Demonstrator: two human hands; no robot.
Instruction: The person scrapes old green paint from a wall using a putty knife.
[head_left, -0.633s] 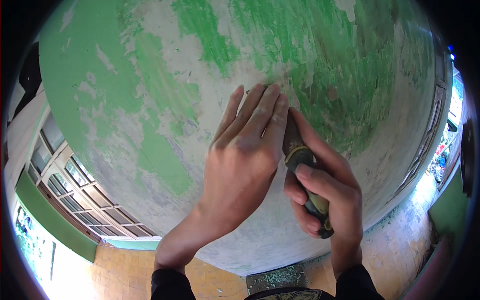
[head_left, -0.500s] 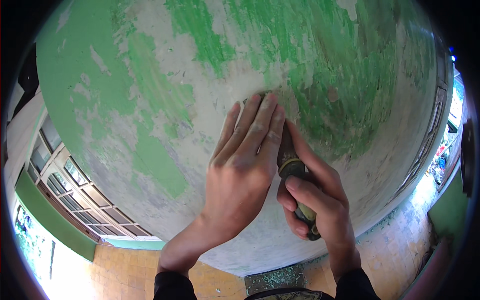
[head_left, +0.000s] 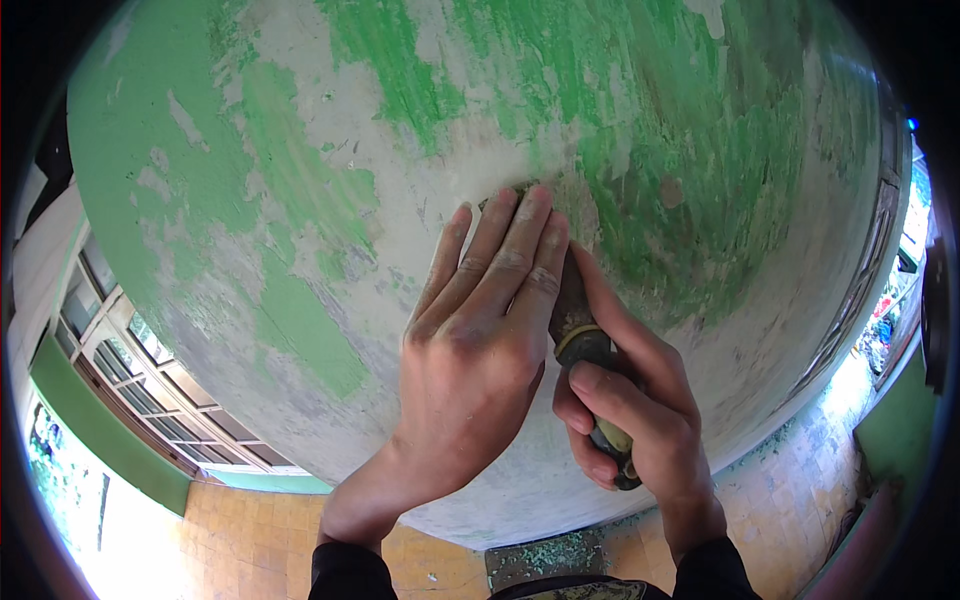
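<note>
A wall [head_left: 320,310] with patchy green paint and bare grey-white plaster fills the middle of the view. My right hand [head_left: 655,415] is wrapped round the dark and yellow-green handle of a scraper [head_left: 584,345], its index finger stretched along the tool. The scraper's broad end lies against the wall, mostly covered by my left hand [head_left: 470,345]. That hand is flat with fingers stretched out and pointing up, pressing on the blade. Only a small dark edge of the blade shows at the fingertips. Pale dust coats my left fingers.
Green paint flakes lie on a dark mat [head_left: 545,560] at the wall's foot and along its base. Yellowish floor tiles [head_left: 255,520] spread below. Glass-paned doors [head_left: 170,390] stand at the left. A bright opening [head_left: 880,320] lies to the right, beside a green wall part [head_left: 895,420].
Both hands and the scraper hold nearly the same place on the wall. My left hand has moved slightly left, and its fingers are a little more spread.
</note>
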